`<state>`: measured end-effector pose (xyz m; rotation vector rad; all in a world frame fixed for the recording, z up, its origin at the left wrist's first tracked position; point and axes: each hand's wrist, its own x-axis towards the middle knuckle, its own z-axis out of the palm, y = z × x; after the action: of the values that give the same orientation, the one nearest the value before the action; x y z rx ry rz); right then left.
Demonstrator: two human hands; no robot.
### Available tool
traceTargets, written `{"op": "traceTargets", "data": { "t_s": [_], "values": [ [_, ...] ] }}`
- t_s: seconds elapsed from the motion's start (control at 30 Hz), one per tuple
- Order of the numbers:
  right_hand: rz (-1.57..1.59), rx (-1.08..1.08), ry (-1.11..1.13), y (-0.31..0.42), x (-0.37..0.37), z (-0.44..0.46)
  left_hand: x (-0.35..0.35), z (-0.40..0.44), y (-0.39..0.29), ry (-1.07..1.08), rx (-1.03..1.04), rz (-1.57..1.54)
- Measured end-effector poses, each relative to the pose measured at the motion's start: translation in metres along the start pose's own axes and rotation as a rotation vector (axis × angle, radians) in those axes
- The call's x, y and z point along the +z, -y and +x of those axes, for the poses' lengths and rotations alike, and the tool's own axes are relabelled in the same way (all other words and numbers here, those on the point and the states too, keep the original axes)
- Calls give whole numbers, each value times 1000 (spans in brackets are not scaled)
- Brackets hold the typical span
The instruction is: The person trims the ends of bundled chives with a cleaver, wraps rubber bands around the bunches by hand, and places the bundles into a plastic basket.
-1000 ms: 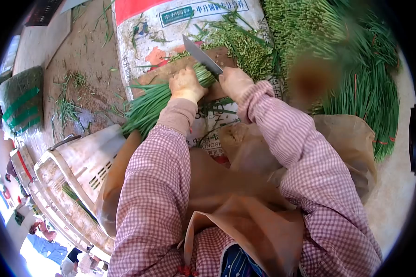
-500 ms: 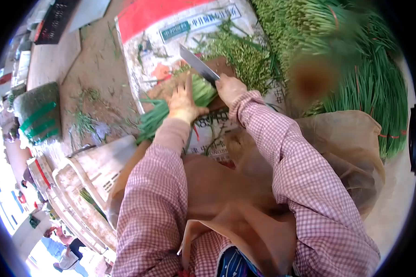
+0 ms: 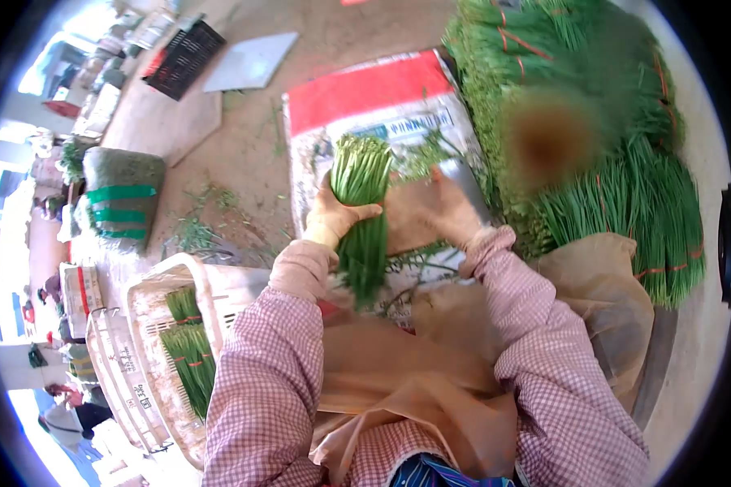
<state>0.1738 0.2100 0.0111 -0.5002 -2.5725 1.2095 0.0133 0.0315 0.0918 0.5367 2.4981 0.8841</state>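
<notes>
My left hand [image 3: 333,215] is closed round a bunch of green chives [image 3: 361,174], held upright with the pale, evenly cut stem ends pointing away from me and the long green part hanging toward my apron. To its right, my right hand [image 3: 453,213] is smeared by motion, with the grey blade of a knife [image 3: 465,180] beside it; its fingers seem wrapped round the handle, which is hidden. Beneath both hands lies a brown cutting board [image 3: 406,231] on a white and red printed sack [image 3: 365,97]. Green trimmings [image 3: 430,154] are scattered on the sack.
Tied chive bundles [image 3: 658,211] are heaped at the right. A white plastic crate [image 3: 142,316] at the left holds several bundles. Beyond it stand a green-taped bale [image 3: 122,195] and a black crate [image 3: 185,61]. A person [image 3: 77,410] is far off at lower left.
My left hand has lifted the chives off the board and turned them upright. My right hand has moved right and lower with the knife, away from the bunch. The view has shifted, showing more of the crate.
</notes>
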Motion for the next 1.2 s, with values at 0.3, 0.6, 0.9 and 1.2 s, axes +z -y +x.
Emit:
{"op": "traceTargets", "data": {
  "t_s": [0.3,0.6,0.9,1.2],
  "values": [
    [726,-291,-24,148,-3,-56,-73,-123,-41,250,406,-972],
    [85,-564,-274,198,-4,-116,-64,-193,-20,42,492,-1249],
    [253,-160,258,208,-133,-110,-68,-205,-12,-121,527,-995],
    [-100,-834,-128,299,-145,-100,-72,-217,-30,-3,511,-957]
  ]
}}
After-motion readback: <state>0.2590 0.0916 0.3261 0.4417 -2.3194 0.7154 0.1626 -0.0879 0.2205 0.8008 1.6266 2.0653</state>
